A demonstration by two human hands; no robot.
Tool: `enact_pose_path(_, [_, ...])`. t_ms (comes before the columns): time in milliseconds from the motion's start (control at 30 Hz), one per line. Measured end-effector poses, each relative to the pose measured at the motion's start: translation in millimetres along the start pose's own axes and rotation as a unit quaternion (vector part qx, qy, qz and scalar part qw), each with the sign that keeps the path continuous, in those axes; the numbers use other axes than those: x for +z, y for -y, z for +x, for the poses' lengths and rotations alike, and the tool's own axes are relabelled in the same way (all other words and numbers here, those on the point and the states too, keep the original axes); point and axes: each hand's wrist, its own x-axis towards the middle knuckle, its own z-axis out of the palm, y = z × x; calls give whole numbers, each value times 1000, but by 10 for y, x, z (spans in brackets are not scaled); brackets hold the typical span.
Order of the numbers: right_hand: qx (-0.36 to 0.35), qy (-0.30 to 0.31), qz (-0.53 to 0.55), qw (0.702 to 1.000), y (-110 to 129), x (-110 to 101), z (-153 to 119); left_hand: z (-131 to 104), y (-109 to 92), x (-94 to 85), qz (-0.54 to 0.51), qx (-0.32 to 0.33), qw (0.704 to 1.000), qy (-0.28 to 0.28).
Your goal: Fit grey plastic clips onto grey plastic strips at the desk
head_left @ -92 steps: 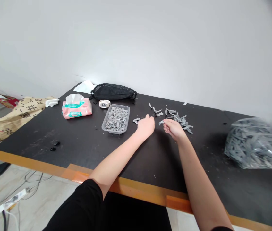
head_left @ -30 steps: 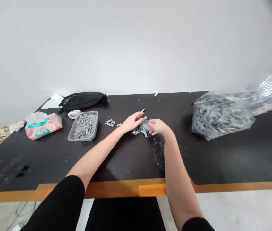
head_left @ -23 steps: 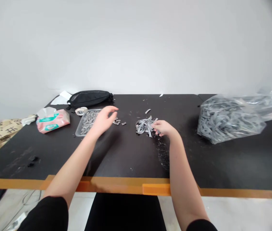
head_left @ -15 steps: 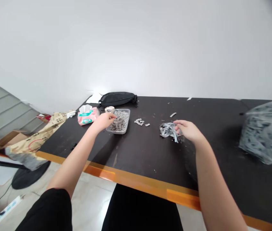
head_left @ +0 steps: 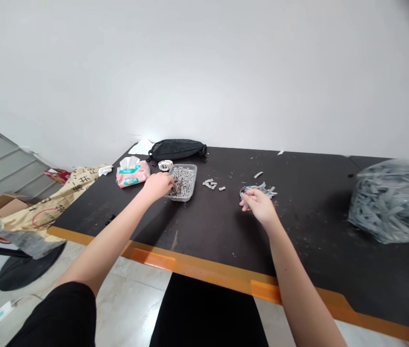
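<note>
At the near left side of a clear plastic container point(head_left: 192, 189), my left hand point(head_left: 159, 184) has its fingertips bunched together over small grey pieces point(head_left: 185, 179). Whatever is between those fingers is too small to make out. My right hand point(head_left: 258, 205) is curled with thumb and fingers together, in front of a loose pile of grey strips point(head_left: 267, 191). The hand covers part of the pile, and I cannot tell what it pinches. Between the two hands lie several short grey pieces point(head_left: 211, 183), and one single strip point(head_left: 258, 174) rests behind the pile.
A big clear bag of grey strips point(head_left: 394, 202) stands at the right. Around the container's far left are a tissue pack point(head_left: 132, 173), a white roll-shaped item point(head_left: 165, 165) and a black pouch point(head_left: 177, 149). Orange tape point(head_left: 204, 270) runs along the table's front edge.
My right hand has shifted left across the front of the strip pile, and its fingers have curled in. My left hand stays at the container, slightly lower. The view has turned slightly.
</note>
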Motion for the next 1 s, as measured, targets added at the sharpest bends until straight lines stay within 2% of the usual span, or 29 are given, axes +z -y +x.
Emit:
enact_pose_path(200, [-7,-7,-20,1000,-18,20,1,-47,-54,-49,-28,-27,999,-9])
enact_pose_path(500, [-24,-32,-21,999,-72,-19,38,-10,-135,-79,-124,-48,991,12])
enact_pose_path(600, [-30,-50,-6,998,-90,-53,60,-29,-282,-163,-153,-48,987,-3])
enact_pose_path(700, [-40,-81,15,996,-97,-113,80,-40,-735,-234,-188,-7,982,-17])
enact_pose_path(800, [-52,-125,36,990,-112,-209,108,44,-1444,-189,-228,60,972,2])
enact_pose_path(900, [-61,-165,50,983,-148,-321,145,231,-2097,-42,-258,97,960,42])
enact_pose_path(967, [-62,-182,51,980,-174,-380,166,358,-2333,38,-270,102,956,57])
enact_pose_path(1000, [-61,-187,49,979,-183,-399,174,410,-2368,58,-274,102,955,57])
